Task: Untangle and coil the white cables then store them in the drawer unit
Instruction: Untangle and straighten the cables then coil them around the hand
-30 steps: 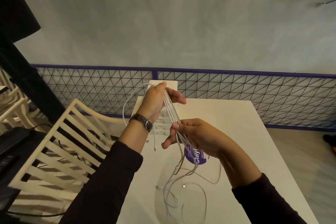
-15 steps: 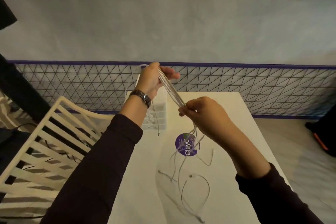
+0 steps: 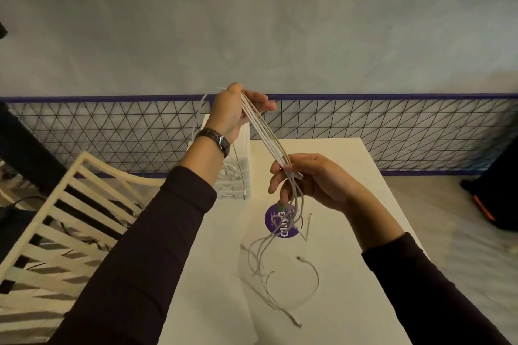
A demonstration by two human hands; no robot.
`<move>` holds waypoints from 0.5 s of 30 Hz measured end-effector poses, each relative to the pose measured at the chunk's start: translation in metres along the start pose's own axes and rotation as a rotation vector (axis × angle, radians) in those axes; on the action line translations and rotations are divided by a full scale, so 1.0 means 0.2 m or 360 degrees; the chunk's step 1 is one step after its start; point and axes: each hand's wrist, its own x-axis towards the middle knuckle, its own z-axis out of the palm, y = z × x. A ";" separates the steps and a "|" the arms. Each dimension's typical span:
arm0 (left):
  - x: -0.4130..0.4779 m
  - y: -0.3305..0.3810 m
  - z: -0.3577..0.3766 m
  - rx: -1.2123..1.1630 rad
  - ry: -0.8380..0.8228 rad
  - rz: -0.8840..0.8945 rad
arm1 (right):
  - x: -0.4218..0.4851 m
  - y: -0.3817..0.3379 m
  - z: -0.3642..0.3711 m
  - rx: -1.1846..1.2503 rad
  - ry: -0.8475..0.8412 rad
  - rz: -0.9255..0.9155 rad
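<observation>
Stretches a bundle of white cables (image 3: 266,134) taut between two hands held well apart above a white table (image 3: 350,260). Grips the upper end of the bundle in the left hand (image 3: 229,112), raised at the far left with thumb and fingers closed round the strands, a dark-strapped wristwatch (image 3: 217,142) on that wrist. Clasps the lower part in the right hand (image 3: 314,179), nearer and further right, fingers curled round strands lying side by side in a flat band. Lets the loose ends hang from the right hand down to the tabletop, trailing there in slack loops and tangles toward the near edge, small connectors showing at several tips. Drapes one further strand over the far side of the left hand, falling away to the left of the wrist. Wears dark long sleeves on both arms. Works just right of a white drawer unit (image 3: 244,145) standing at the far left of the table, partly hidden behind the left forearm, with pale cable-like shapes visible through its front; drawers pulled out or pushed in, cannot tell. Shares the tabletop with a round purple sticker (image 3: 276,225) bearing white lettering, lying directly under the hanging strands. Faces a purple-framed wire mesh panel (image 3: 392,131) and a grey wall (image 3: 280,22) at the far side, with a cream slatted chair (image 3: 70,204) drawn up at the left of the table.
</observation>
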 end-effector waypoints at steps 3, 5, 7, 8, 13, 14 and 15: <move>-0.01 -0.01 -0.01 0.0110 -0.0048 0.0034 | 0.01 0.01 0.01 -0.0285 0.0243 0.0049; -0.02 -0.02 -0.01 0.0179 -0.0119 0.0054 | 0.01 0.02 0.02 -0.0394 0.0228 0.0082; -0.03 -0.03 0.00 0.0208 -0.0175 0.0052 | 0.02 0.03 0.02 -0.0504 0.0218 0.0070; -0.03 -0.04 0.00 0.0211 -0.0185 0.0048 | 0.03 0.03 0.03 -0.0564 0.0232 0.0057; -0.01 -0.06 -0.04 0.0161 -0.0156 -0.0007 | 0.05 0.04 0.04 -0.0476 0.0070 0.0023; 0.00 -0.05 -0.05 0.0134 -0.0136 -0.0018 | 0.04 0.05 0.04 -0.0296 -0.0048 0.0016; 0.00 -0.04 -0.06 0.0100 -0.0118 -0.0026 | 0.04 0.05 0.04 -0.0088 -0.0179 0.0012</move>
